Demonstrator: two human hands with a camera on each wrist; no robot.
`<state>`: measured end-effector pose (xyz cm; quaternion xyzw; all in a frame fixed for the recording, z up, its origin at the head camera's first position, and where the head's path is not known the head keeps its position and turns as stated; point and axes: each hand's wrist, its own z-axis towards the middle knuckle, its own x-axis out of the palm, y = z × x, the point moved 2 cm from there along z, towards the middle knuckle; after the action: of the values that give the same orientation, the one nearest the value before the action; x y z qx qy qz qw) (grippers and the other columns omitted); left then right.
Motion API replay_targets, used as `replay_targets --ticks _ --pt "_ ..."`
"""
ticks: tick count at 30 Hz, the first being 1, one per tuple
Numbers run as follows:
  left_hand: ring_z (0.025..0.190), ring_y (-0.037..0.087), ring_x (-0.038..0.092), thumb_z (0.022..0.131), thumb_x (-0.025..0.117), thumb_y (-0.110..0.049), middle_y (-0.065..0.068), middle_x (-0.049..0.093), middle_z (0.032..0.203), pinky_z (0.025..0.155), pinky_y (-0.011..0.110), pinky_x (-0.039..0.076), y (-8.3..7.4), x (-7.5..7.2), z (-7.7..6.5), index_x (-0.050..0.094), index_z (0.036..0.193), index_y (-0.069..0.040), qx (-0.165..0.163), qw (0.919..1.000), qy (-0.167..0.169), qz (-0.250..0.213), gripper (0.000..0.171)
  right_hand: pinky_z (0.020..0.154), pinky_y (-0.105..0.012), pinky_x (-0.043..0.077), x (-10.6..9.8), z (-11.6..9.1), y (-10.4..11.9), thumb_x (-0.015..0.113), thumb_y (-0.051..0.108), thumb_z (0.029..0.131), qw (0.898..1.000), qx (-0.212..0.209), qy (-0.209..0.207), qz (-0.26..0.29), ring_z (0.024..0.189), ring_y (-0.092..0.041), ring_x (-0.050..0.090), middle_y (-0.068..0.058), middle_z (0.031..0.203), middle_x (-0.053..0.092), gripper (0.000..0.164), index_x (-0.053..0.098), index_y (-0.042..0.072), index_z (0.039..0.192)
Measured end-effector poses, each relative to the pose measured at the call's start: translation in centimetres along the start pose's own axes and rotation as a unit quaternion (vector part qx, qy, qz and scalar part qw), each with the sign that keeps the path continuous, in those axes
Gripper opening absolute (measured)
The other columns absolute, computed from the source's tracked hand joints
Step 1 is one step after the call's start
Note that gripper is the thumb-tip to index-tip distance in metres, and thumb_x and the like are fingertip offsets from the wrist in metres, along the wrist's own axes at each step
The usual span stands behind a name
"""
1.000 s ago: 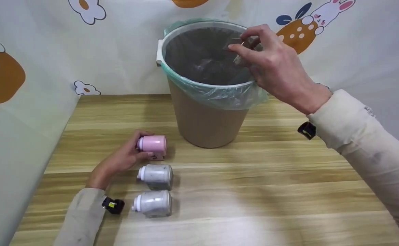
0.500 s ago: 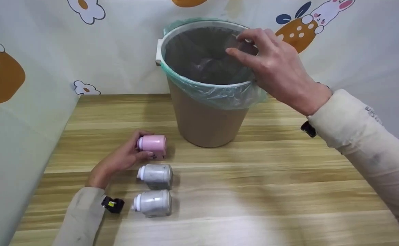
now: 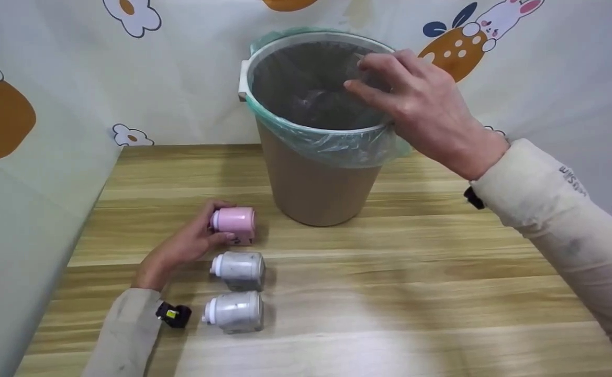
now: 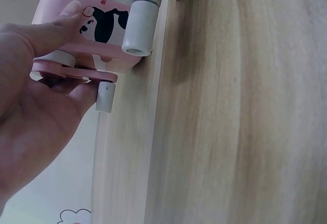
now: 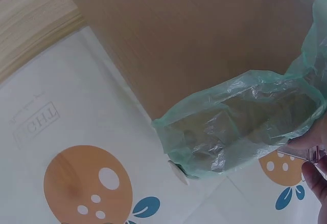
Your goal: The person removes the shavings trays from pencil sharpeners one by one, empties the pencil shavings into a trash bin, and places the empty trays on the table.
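My left hand [image 3: 193, 245] grips a pink crank pencil sharpener [image 3: 237, 220] lying on the table, thumb along its side. The left wrist view shows its panda picture and its pink crank [image 4: 71, 73] with a white knob. My right hand [image 3: 426, 102] is over the right rim of the lined waste bin [image 3: 316, 191], thumb and index finger spread apart. Between its thumb and fingers is a clear plastic piece [image 5: 300, 153] like a shavings drawer, hardly visible from the head and partly cut off in the right wrist view.
Two grey crank sharpeners [image 3: 240, 267] lie in a row nearer than the pink one. A green bag [image 3: 332, 149] folds over the bin's rim. Behind the bin stands a patterned wall covering [image 3: 196, 78]; another side closes off the left.
My right hand has tilted and sunk slightly over the bin, its thumb and index finger opening wider around the clear piece. The left hand and the sharpeners have stayed put.
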<state>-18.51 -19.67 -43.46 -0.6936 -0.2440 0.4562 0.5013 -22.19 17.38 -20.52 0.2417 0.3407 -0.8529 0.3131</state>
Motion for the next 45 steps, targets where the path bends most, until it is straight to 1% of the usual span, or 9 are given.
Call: replay_targets --ticks 6,15,18,22,26,29,35,40,45 --pt "0.117 0.036 0.06 0.097 0.06 -0.004 0.026 0.051 0.132 0.104 0.043 0.053 0.14 0.05 0.09 0.031 0.141 -0.006 0.01 0.9998 -0.002 0.017 0.053 0.079 -0.044 0.061 0.07 -0.11 -0.05 0.057 -0.004 0.096 1.0 -0.005 -0.005 -0.003 0.101 -0.033 0.06 -0.013 0.123 0.061 0.034 0.072 0.013 0.122" --pt "0.117 0.037 0.061 0.097 0.06 -0.005 0.027 0.049 0.133 0.102 0.044 0.055 0.06 0.07 0.0 0.029 0.142 -0.006 0.008 0.9999 0.0 0.01 0.055 0.075 -0.044 0.059 0.17 -0.28 0.1 0.049 -0.007 0.099 1.0 -0.002 -0.007 0.002 0.099 -0.034 0.06 -0.013 0.123 0.062 0.037 0.072 0.013 0.12" --pt "0.117 0.037 0.06 0.097 0.061 -0.005 0.028 0.049 0.132 0.102 0.044 0.055 0.12 0.1 -0.02 0.03 0.142 -0.006 0.005 1.0 -0.002 0.008 0.055 0.077 -0.044 0.06 0.12 -0.27 0.19 0.05 -0.006 0.099 1.0 0.004 -0.008 -0.007 0.099 -0.034 0.06 -0.014 0.123 0.062 0.037 0.072 0.013 0.122" --pt "0.116 0.036 0.061 0.096 0.061 -0.004 0.027 0.05 0.132 0.101 0.043 0.056 0.12 0.12 -0.03 0.03 0.142 -0.008 0.002 0.9999 -0.005 0.009 0.055 0.08 -0.045 0.061 0.02 -0.26 0.42 0.054 -0.004 0.098 0.999 0.012 -0.013 -0.027 0.1 -0.034 0.061 -0.015 0.123 0.062 0.035 0.071 0.013 0.124" --pt "0.115 0.036 0.061 0.096 0.062 -0.004 0.026 0.05 0.132 0.099 0.039 0.057 0.02 0.12 0.01 0.031 0.141 -0.008 0.009 0.9999 -0.008 0.011 0.055 0.082 -0.046 0.061 -0.01 -0.28 0.63 0.056 -0.004 0.098 0.999 0.015 -0.018 -0.038 0.1 -0.034 0.061 -0.015 0.124 0.062 0.035 0.071 0.012 0.125" --pt "0.115 0.036 0.061 0.095 0.062 -0.003 0.026 0.05 0.131 0.098 0.037 0.057 -0.06 0.17 0.03 0.032 0.141 -0.006 0.012 0.9997 -0.014 0.014 0.055 0.084 -0.045 0.061 0.02 -0.33 0.7 0.054 -0.004 0.098 0.999 0.017 -0.017 -0.039 0.101 -0.034 0.062 -0.015 0.124 0.062 0.035 0.07 0.012 0.125" --pt "0.119 0.038 0.059 0.095 0.062 -0.001 0.026 0.049 0.133 0.101 0.042 0.056 -0.29 0.32 -0.05 0.034 0.142 -0.004 0.01 0.9995 -0.023 0.019 0.055 0.084 -0.046 0.061 0.11 -0.58 0.78 0.053 -0.003 0.099 0.998 0.037 -0.012 -0.04 0.1 -0.035 0.062 -0.016 0.125 0.061 0.035 0.069 0.012 0.127" --pt "0.121 0.039 0.059 0.095 0.063 -0.003 0.026 0.05 0.134 0.105 0.048 0.053 -0.36 0.35 -0.09 0.034 0.142 -0.005 0.007 0.999 -0.027 0.035 0.055 0.082 -0.048 0.062 0.19 -0.61 0.81 0.053 -0.001 0.1 0.997 0.062 -0.03 -0.03 0.097 -0.037 0.064 -0.017 0.123 0.062 0.034 0.069 0.012 0.127" --pt "0.119 0.038 0.06 0.094 0.064 -0.001 0.025 0.051 0.133 0.103 0.045 0.054 -0.26 0.4 0.01 0.035 0.142 -0.005 0.007 0.9989 -0.031 0.034 0.056 0.081 -0.049 0.061 0.22 -0.63 0.88 0.052 0.0 0.1 0.996 0.069 -0.044 -0.019 0.094 -0.038 0.065 -0.019 0.121 0.063 0.034 0.069 0.012 0.127"
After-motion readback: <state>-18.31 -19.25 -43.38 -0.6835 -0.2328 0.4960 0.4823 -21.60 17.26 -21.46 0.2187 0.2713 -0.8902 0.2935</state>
